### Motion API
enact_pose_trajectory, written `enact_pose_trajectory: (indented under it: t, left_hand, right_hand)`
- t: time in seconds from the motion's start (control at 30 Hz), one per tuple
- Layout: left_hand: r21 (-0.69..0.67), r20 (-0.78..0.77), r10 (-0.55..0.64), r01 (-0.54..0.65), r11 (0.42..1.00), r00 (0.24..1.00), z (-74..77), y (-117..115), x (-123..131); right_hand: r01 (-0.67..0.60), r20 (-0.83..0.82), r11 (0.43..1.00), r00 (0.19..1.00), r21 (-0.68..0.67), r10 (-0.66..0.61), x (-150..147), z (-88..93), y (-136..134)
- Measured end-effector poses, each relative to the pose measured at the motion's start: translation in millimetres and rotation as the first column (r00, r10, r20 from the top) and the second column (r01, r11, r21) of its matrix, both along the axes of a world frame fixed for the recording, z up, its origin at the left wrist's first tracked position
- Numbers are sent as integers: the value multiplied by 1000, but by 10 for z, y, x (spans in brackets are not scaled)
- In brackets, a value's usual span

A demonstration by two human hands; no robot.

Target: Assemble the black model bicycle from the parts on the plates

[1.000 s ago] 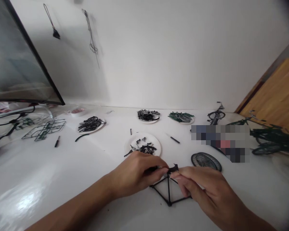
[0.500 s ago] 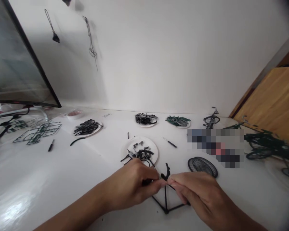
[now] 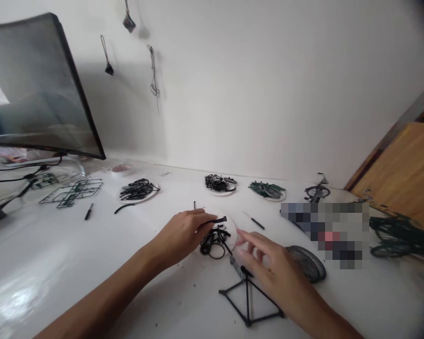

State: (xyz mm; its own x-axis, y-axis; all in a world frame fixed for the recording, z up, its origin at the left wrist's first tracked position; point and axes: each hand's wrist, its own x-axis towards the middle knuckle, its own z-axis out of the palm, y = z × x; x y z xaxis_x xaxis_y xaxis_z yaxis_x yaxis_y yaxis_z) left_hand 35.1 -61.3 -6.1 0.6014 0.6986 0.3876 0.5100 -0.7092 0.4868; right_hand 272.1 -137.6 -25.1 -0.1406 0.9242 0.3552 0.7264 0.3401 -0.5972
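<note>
Frame [image 3: 248, 301] lies near right grip [image 3: 272, 263], fingers apart; left grip [image 3: 183, 235], farther off, clamps a black piece [image 3: 220, 220].

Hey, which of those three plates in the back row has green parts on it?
The right-hand plate: its pile shows green parts, while the left-hand plate and the middle plate hold mostly black parts.

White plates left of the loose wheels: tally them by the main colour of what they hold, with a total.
Mostly black: 3 (back-left plate, back-middle plate, near plate)
Mostly green: 1 (back-right plate)
Total: 4
</note>
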Motion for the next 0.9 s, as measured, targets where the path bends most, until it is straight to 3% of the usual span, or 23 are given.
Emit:
enact_pose_trajectory:
  t: [0.13, 0.3, 0.5, 0.8, 0.9]
  left_hand:
    - [-40, 12, 36, -36, 999, 999, -59, -31, 23]
    - [-122, 123, 26, -11, 993, 992, -87, -39, 53]
    - [-206, 326, -49, 122, 971, 944, -84, -72, 131]
    - [-90, 430, -290, 361, 928, 855, -32, -332, 277]
    - [-136, 458, -250, 345, 929, 853, -39, -356, 285]
  right_hand:
    - [-53, -28, 995, 998, 81, 56, 6, 10, -43]
    - [-3, 34, 992, 999, 125, -1, 125, -16, -90]
    - [-71, 20, 995, 997, 67, 70, 84, -31, -175]
    - [-210, -137, 970, 972, -125, 193, -58, -18, -202]
    - [-198, -136, 975, 974, -101, 183, -16, -6, -188]
